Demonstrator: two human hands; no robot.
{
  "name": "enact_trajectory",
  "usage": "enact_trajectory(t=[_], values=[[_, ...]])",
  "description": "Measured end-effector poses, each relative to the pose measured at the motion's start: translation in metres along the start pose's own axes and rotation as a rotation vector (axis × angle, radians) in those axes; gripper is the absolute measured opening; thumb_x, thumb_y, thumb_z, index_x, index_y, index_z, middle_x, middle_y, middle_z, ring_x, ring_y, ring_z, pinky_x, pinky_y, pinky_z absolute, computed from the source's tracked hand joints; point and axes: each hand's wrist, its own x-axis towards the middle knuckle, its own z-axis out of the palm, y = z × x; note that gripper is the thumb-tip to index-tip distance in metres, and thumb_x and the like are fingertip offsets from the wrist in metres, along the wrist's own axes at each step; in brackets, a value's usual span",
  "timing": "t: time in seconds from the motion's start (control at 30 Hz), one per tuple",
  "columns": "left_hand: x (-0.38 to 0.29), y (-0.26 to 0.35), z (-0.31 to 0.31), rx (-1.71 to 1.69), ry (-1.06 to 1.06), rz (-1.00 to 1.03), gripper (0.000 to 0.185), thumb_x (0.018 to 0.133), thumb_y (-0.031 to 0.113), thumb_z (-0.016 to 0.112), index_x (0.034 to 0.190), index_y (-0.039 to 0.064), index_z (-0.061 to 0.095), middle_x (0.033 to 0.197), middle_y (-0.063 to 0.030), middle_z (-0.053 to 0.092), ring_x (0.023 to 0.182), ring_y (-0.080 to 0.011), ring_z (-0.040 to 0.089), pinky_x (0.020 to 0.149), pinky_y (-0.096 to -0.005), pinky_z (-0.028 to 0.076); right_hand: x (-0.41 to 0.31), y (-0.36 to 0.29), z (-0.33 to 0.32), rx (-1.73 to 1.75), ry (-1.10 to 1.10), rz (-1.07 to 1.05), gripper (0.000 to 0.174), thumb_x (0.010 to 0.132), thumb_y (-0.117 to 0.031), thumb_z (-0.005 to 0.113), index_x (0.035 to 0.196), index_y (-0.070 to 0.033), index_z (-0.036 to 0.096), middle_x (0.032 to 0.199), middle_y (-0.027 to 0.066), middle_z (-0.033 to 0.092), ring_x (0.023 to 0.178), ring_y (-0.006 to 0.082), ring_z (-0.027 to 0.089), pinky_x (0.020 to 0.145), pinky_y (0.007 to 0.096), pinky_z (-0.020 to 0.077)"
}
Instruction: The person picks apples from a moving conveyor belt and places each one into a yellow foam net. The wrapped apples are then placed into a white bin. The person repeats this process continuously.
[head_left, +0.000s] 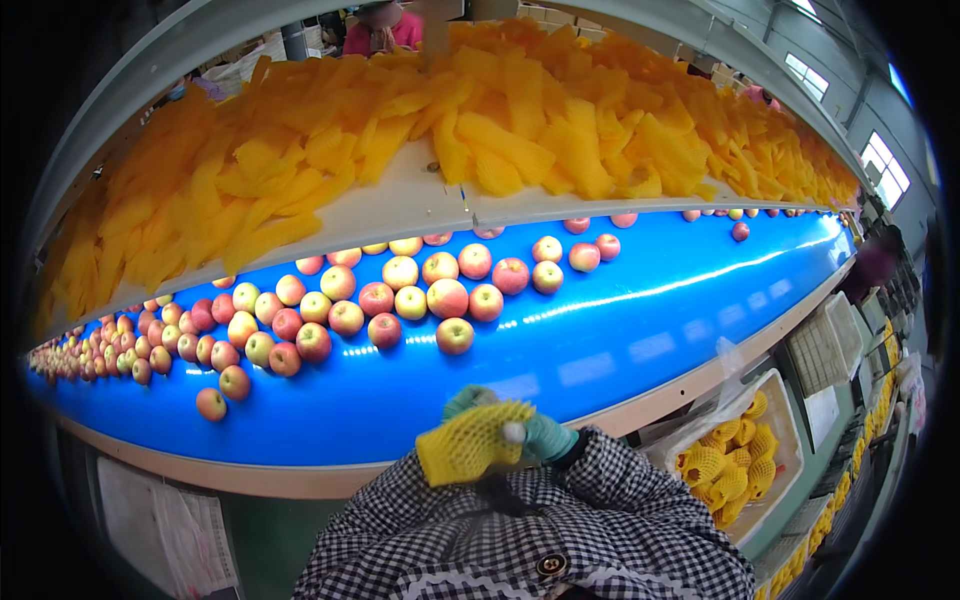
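A yellow foam fruit net (472, 442) is held in front of my chest, over the near edge of the blue conveyor belt (645, 300). My right hand (547, 436), in a green glove with a pale thumb tip, grips the net's right end. Just behind the net is my left hand (466, 400), also green-gloved. Its fingers are mostly covered, so its hold is unclear. Whether the net contains an apple cannot be seen. Beyond my hands, many loose red and yellow apples (448, 298) lie on the belt, densest toward the left.
Above the belt, a pale shelf (397, 195) carries a heap of flat orange-yellow foam nets (577, 142). At my right stands a lined white crate (780, 450) of netted fruit (724, 469). A wooden rail (300, 480) edges the belt. Another person (382, 30) is beyond the shelf.
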Motion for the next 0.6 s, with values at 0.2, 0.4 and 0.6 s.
enact_trajectory(t=[0.2,0.4,0.6], values=[[0.019,0.018,-0.041,-0.198,-0.218,-0.389,0.017,0.091,0.014,0.051,0.105,0.004,0.051,0.087,-0.0114,0.06,0.077,-0.0233,0.059,0.068,-0.0374,0.051,0.096,-0.045,-0.04,-0.987,0.467,-0.134,0.066,0.077,-0.034,0.069,0.125,0.002,0.042,0.116,0.0124,0.055,0.106,0.0197,0.053,0.09,0.0314,0.0418],[0.011,0.019,-0.04,-0.219,-0.261,-0.544,0.016,0.089,0.01,0.052,0.103,0.003,0.052,0.086,-0.012,0.06,0.074,-0.0234,0.059,0.067,-0.0372,0.051,0.185,-0.024,-0.036,-2.21,0.36,0.093,0.062,0.065,-0.027,0.075,0.113,-0.003,0.044,0.097,0.0146,0.056,0.093,0.0277,0.058,0.077,0.0337,0.047],[0.016,0.027,-0.045,-0.248,-0.278,-0.576,0.013,0.088,0.01,0.053,0.099,0.003,0.054,0.084,-0.012,0.06,0.072,-0.0244,0.059,0.066,-0.0387,0.051,0.192,-0.03,-0.048,-1.782,0.627,-0.006,0.055,0.067,-0.016,0.072,0.114,-0.005,0.046,0.101,0.0147,0.06,0.094,0.0295,0.059,0.079,0.0363,0.0469]])
